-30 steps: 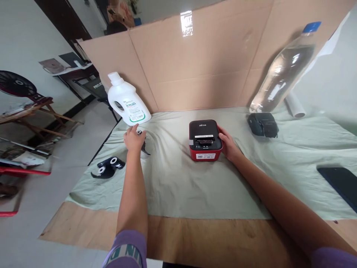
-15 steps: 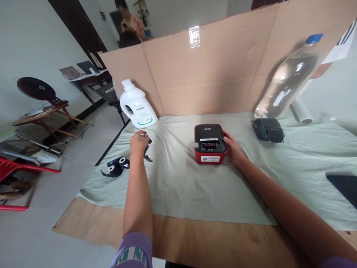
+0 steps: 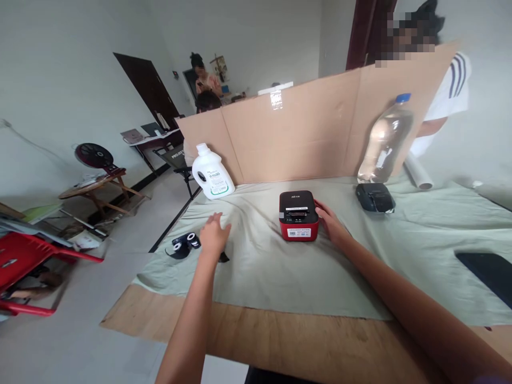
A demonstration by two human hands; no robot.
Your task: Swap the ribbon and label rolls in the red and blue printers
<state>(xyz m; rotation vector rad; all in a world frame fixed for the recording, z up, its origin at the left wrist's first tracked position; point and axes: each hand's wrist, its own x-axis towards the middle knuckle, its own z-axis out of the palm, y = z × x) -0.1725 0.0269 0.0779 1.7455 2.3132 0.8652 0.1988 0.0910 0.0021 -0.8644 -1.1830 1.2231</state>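
Fingers spread and holding nothing, my left hand (image 3: 215,233) hovers above the cloth on the left. Below it a black strip (image 3: 224,257) sticks out, the tail of a roll mostly hidden by the hand. Beside it lie black rolls (image 3: 186,244) with white cores, one trailing a loose end. A red and black label printer (image 3: 298,216) stands upright mid-cloth, its top lid closed. My right hand (image 3: 330,220) rests against the printer's right side with its fingers stretched out, the far fingertips partly hidden.
A white jug (image 3: 213,173) and a large water bottle (image 3: 384,143) stand before the cardboard screen (image 3: 296,136). A small black device (image 3: 375,198) sits right of the printer, a dark phone-like slab (image 3: 486,272) at the right. People are behind the screen.
My left hand has let go of the black roll and spread its fingers. My right hand stays at the printer. The camera view has shifted, showing more of the room behind.
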